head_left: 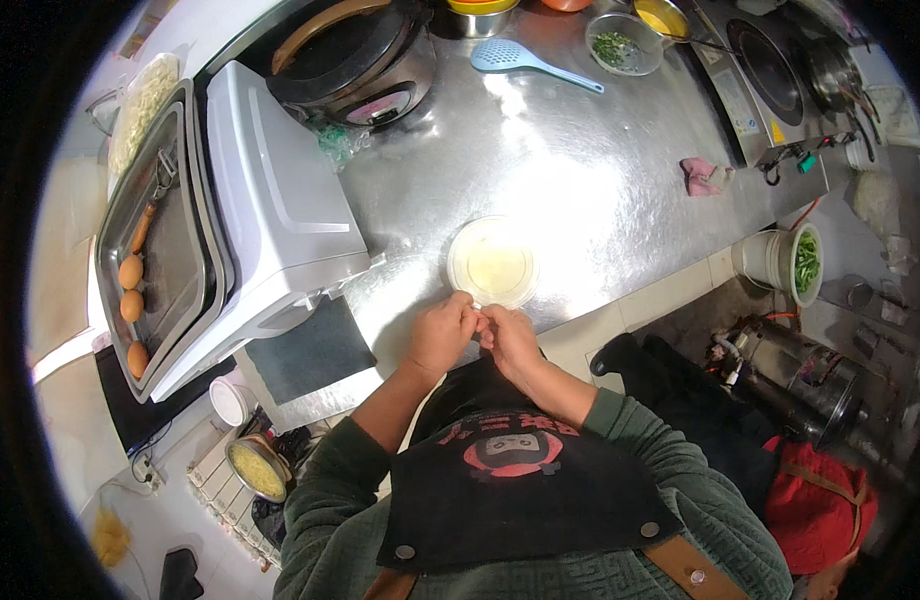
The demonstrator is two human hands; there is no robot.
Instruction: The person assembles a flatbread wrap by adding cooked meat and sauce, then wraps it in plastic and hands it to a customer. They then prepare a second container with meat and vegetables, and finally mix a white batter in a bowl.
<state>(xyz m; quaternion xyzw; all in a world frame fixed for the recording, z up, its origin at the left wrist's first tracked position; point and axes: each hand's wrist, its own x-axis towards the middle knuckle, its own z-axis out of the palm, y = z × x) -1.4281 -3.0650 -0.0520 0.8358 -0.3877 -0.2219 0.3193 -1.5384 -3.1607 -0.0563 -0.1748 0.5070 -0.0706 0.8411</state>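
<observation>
My left hand (443, 335) and my right hand (512, 343) meet at the near edge of a round, pale plastic bowl (458, 285). Fingertips of both are pinched together around a tiny white piece (477, 306), too small to make out its kind. In the bowl lies something pale yellow (495, 266), perhaps liquid. The bowl rests on the steel worktop (410, 230), close to its front edge.
Left stands a white box-shaped appliance (280, 180) beside metal trays (170, 240) holding eggs (131, 305). Behind are a cooker (380, 90), a blue slotted spoon (535, 65) and a bowl of chopped greens (625, 45). A pink cloth (702, 177) lies right; a person in red (815, 505) is lower right.
</observation>
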